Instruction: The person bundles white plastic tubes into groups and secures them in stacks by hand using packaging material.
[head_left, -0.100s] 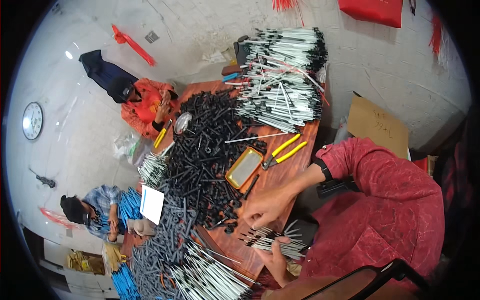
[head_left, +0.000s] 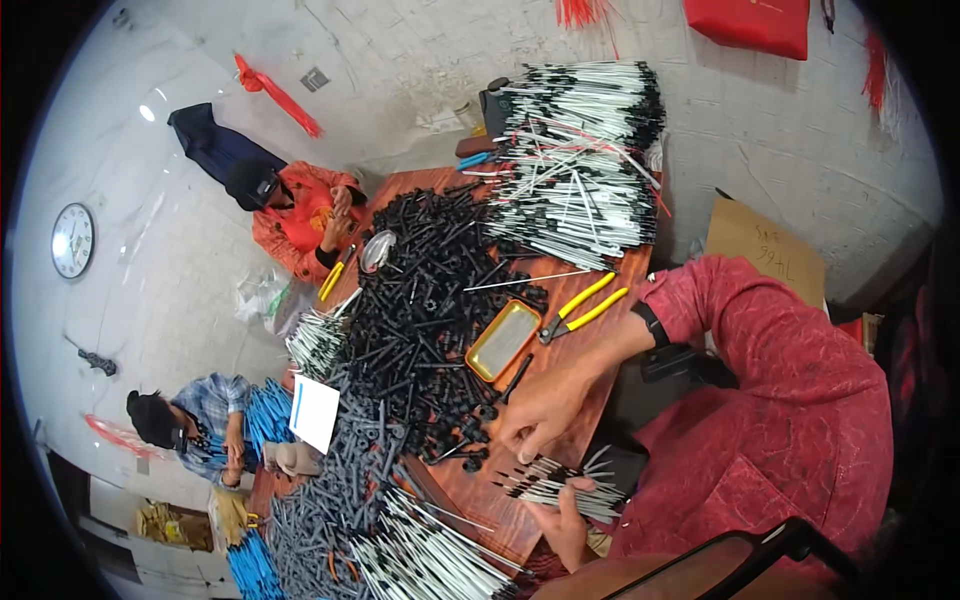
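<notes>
My left hand point(head_left: 566, 528), low in the view, is closed around a fanned bundle of thin white rods with black tips point(head_left: 545, 484). The rods lie side by side over the table's near edge. Just beyond them, my right hand point(head_left: 548, 408) is bent downward, thumb and fingers drawn together close to the black tips. Whatever may be between those fingertips is too small to make out. A black rod-like part point(head_left: 517, 377) lies on the table beyond my right hand.
Black plastic parts point(head_left: 420, 300) are heaped mid-table, with grey parts point(head_left: 330, 500) at lower left. White rods lie stacked at the far end point(head_left: 580, 200) and bottom point(head_left: 430, 550). Yellow-handled cutters point(head_left: 585, 308) rest beside a yellow-rimmed tray point(head_left: 503, 340). Two people point(head_left: 300, 220) point(head_left: 205, 410) sit opposite.
The whole view has shifted slightly, so the scene sits a little further right and lower. My right fingertips remain by the black tips, and my left hand keeps the rods.
</notes>
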